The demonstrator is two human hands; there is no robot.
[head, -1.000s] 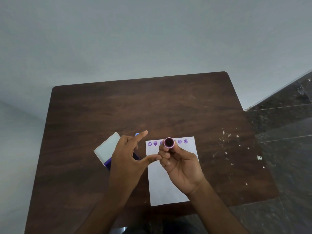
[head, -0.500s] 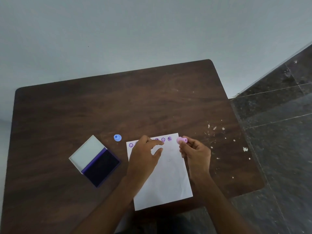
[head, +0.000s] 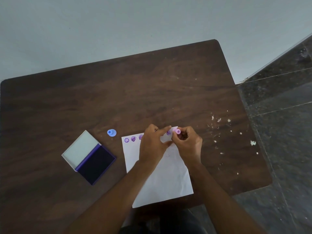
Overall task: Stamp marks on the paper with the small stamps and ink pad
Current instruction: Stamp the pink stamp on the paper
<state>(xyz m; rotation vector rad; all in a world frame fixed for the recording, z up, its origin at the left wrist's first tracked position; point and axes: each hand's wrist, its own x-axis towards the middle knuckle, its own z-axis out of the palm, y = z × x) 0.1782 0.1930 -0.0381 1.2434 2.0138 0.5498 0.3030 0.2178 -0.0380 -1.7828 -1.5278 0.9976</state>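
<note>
Pinching a pink stamp [head: 177, 131] at the paper's [head: 162, 179] top edge, the right hand [head: 189, 144] is gripping; left hand [head: 154, 146] is resting spread beside it. Ink pad [head: 96, 163] is lying open, lower left on the counter [head: 152, 92].

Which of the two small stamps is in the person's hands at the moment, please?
The pink stamp, pinched in the right hand over the paper's top edge. The blue stamp stands alone on the table.

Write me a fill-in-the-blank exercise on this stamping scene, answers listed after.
1. The right hand pinches a small ___ plastic stamp.
2. The small blue plastic stamp stands on the dark wooden table, held by ___ hand.
3. The open purple ink pad lies ___ of the white paper sheet.

Answers: pink; neither; left
</note>
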